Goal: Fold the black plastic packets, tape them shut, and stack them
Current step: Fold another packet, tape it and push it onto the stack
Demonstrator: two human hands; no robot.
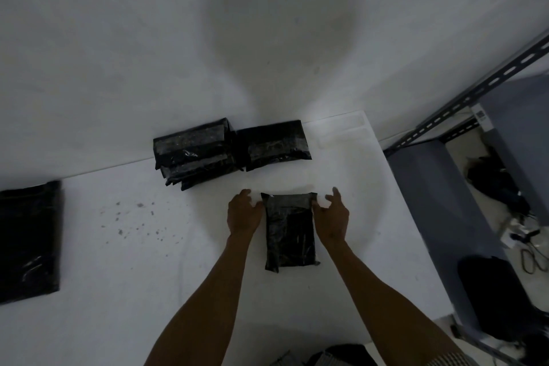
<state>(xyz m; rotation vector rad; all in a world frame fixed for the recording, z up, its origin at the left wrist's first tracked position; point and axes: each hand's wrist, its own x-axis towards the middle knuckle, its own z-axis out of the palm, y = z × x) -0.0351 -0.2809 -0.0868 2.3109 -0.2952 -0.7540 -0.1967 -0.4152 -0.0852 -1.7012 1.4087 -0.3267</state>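
A folded black plastic packet (289,232) lies flat on the white table (133,246), with a strip of clear tape across its far end. My left hand (243,212) touches the packet's far left edge, fingers lightly bent. My right hand (332,215) touches its far right edge, thumb and fingers spread. Behind it, against the wall, stands a stack of taped black packets (194,153). A single taped packet (274,144) lies just right of that stack. At the far left lies a pile of flat black packets (28,241).
The table ends at the right, close to my right hand. Beyond it stands a grey metal shelf frame (475,92) over a floor with dark bags (493,297), cables and small items. A white wall (208,38) backs the table.
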